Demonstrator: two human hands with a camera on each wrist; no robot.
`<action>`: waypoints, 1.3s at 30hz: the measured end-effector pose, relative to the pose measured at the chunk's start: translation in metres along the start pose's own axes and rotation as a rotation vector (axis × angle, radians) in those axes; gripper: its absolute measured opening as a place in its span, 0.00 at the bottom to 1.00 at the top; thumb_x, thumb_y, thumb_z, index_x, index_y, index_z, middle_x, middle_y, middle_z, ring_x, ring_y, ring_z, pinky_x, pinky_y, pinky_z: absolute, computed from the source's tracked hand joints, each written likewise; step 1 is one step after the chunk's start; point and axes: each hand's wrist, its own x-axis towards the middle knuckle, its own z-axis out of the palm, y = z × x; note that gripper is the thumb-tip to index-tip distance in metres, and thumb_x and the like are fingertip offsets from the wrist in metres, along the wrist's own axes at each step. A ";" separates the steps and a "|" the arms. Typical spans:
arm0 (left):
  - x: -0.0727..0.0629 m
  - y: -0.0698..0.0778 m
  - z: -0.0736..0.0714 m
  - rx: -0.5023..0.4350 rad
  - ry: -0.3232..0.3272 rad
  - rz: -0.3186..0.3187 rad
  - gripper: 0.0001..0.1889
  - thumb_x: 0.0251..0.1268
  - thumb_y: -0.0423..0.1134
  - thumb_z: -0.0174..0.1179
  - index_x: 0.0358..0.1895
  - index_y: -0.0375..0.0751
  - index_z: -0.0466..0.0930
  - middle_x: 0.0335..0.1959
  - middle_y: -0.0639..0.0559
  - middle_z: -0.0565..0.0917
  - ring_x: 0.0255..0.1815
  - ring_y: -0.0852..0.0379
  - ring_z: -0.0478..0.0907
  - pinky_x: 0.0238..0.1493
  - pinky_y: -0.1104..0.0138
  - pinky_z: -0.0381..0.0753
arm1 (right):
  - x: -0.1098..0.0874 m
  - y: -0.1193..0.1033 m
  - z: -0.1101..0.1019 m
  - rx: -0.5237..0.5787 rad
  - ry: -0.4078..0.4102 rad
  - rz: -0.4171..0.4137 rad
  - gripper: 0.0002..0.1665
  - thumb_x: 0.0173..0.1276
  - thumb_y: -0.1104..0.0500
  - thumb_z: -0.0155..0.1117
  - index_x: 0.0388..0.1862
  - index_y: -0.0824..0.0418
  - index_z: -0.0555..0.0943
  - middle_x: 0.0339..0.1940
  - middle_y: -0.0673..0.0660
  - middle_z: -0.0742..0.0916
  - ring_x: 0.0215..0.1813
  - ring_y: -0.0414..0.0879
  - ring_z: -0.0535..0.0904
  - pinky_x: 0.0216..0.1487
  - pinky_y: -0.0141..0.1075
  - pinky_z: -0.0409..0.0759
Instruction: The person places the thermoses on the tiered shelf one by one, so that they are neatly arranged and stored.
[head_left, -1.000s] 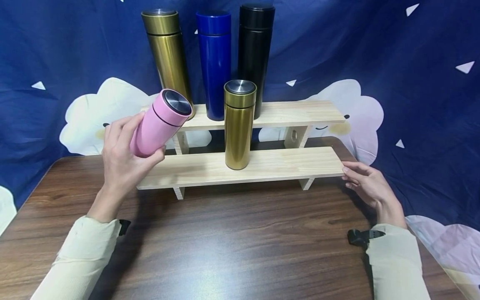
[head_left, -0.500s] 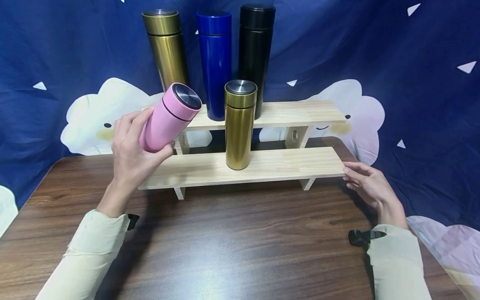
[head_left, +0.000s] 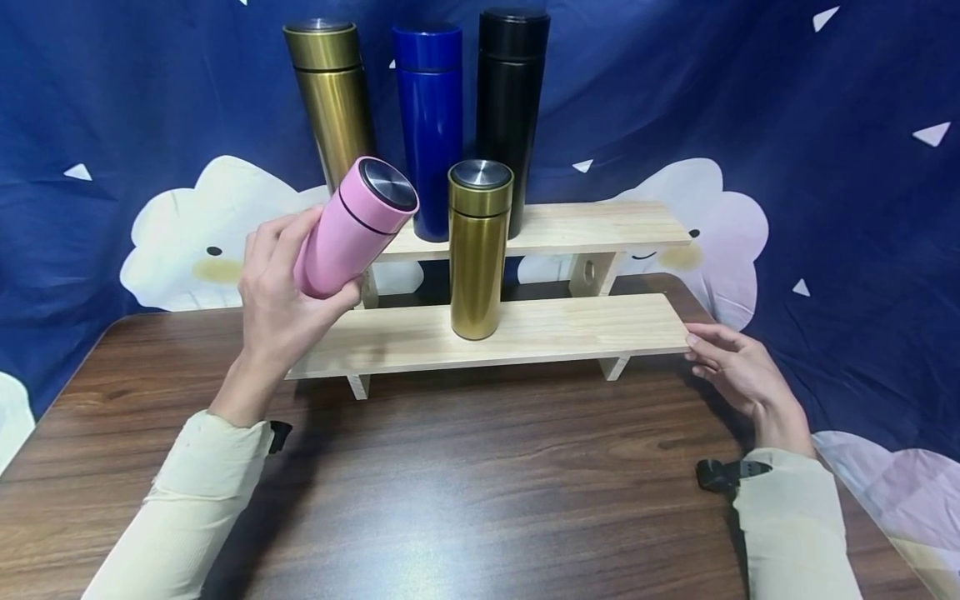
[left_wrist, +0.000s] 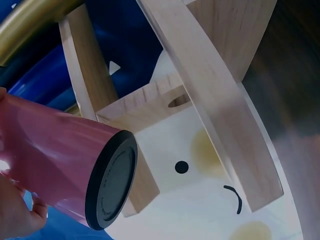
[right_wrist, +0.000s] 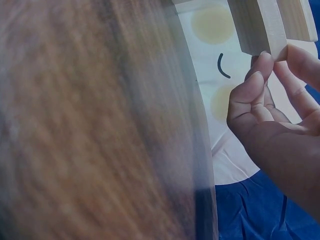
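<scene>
My left hand (head_left: 281,287) grips a pink thermos bottle (head_left: 352,229) around its lower body. The bottle leans to the right, silver-topped lid up, above the left part of the lower board of a two-tier wooden shelf (head_left: 570,321). Its black base (left_wrist: 114,180) shows in the left wrist view. On the lower board stands a short gold thermos (head_left: 480,258), right of the pink one. At the board's right end, my right hand (head_left: 738,371) pinches the corner between thumb and fingers; the right wrist view shows this shelf corner (right_wrist: 276,30) close up.
Along the upper board stand a tall gold thermos (head_left: 333,108), a blue thermos (head_left: 431,133) and a black thermos (head_left: 513,108). The pink bottle partly covers the tall gold one. Beneath the shelf is a brown wooden table (head_left: 480,483), backed by a blue cloth (head_left: 637,83) with clouds.
My left hand has carried the pink thermos to the right and slightly up, towards the short gold thermos. My right hand has stayed at the shelf corner.
</scene>
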 end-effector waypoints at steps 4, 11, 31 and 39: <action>0.000 0.001 0.002 0.005 -0.001 -0.001 0.37 0.43 0.43 0.72 0.65 0.47 0.79 0.57 0.40 0.80 0.57 0.44 0.73 0.48 0.53 0.69 | 0.001 0.000 0.000 -0.001 0.001 0.000 0.13 0.73 0.67 0.63 0.47 0.53 0.88 0.37 0.48 0.88 0.37 0.38 0.82 0.36 0.29 0.81; 0.001 0.002 0.006 -0.011 0.005 -0.003 0.37 0.44 0.42 0.73 0.66 0.46 0.78 0.57 0.41 0.80 0.58 0.46 0.73 0.51 0.54 0.70 | 0.002 0.000 0.001 0.008 -0.005 -0.009 0.12 0.73 0.67 0.63 0.47 0.53 0.88 0.37 0.48 0.88 0.37 0.39 0.83 0.36 0.29 0.81; 0.000 0.006 0.018 -0.029 -0.011 -0.027 0.38 0.44 0.42 0.75 0.66 0.47 0.78 0.56 0.43 0.81 0.57 0.49 0.73 0.51 0.54 0.70 | 0.001 0.000 0.003 0.013 0.004 -0.004 0.12 0.73 0.66 0.63 0.47 0.52 0.88 0.37 0.48 0.88 0.37 0.38 0.83 0.35 0.29 0.81; -0.002 0.008 0.023 -0.038 -0.009 -0.026 0.39 0.45 0.41 0.76 0.67 0.44 0.76 0.54 0.40 0.80 0.52 0.47 0.75 0.46 0.57 0.71 | 0.001 0.001 0.003 0.031 0.004 -0.014 0.12 0.72 0.67 0.64 0.47 0.54 0.89 0.36 0.49 0.88 0.36 0.39 0.83 0.34 0.29 0.81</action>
